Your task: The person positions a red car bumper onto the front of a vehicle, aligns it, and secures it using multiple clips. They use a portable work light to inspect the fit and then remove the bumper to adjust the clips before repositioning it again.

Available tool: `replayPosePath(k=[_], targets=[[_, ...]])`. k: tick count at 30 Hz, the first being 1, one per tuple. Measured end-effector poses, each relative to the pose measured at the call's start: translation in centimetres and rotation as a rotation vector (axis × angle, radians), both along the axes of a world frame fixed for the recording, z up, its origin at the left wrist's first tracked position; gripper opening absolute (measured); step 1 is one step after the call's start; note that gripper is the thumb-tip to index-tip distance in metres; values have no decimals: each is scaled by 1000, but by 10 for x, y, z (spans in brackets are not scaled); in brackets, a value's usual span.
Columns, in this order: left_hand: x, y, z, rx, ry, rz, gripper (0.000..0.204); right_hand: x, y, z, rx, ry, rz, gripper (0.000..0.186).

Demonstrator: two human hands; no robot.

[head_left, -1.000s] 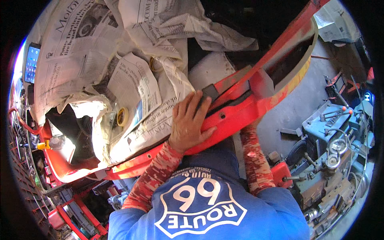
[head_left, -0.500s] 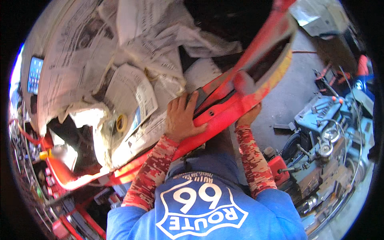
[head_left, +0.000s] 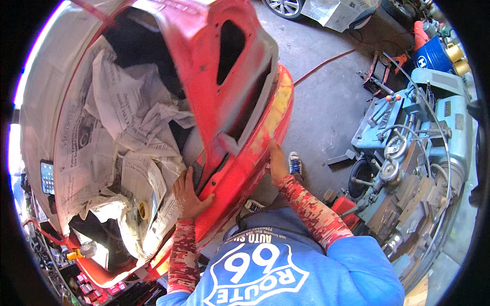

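In front of me stands a red car body [head_left: 255, 148], its outer edge sanded to yellow and bare patches. My left hand [head_left: 190, 198] rests on the panel's inner edge, thumb spread apart from the fingers. Against the outer side of the same panel lies my right hand [head_left: 277, 164], its fingers stretched along the surface and partly hidden by the angle. Printed newspaper sheets [head_left: 135, 104] cover the body to the left of my left hand. A roll of masking tape [head_left: 144, 210] sits on the paper near that hand.
A phone [head_left: 47, 177] is at the far left on the covering. To the right stands a blue-grey lathe-like machine [head_left: 408, 132] with a handwheel [head_left: 362, 176]. A blue drum [head_left: 434, 56] and a red hose [head_left: 332, 61] are farther back, near another car's wheel [head_left: 286, 6].
My view has swung, so the car body appears farther left and more of the floor and machine shows. My right hand now lies farther up along the panel's outer side; my left stays on the inner edge.
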State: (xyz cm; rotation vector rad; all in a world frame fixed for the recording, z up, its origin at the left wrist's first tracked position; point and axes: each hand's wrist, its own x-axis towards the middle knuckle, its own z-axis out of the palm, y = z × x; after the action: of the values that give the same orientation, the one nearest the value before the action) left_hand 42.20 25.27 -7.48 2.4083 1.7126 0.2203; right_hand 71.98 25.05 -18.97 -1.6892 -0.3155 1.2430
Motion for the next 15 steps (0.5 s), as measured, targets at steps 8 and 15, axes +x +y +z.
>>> replayPosePath(k=[8, 15], targets=[[34, 9, 11, -74, 110, 131, 130, 65, 48, 2, -151, 81, 458, 96], [78, 26, 1, -148, 152, 345, 145, 76, 51, -25, -153, 100, 597, 76]])
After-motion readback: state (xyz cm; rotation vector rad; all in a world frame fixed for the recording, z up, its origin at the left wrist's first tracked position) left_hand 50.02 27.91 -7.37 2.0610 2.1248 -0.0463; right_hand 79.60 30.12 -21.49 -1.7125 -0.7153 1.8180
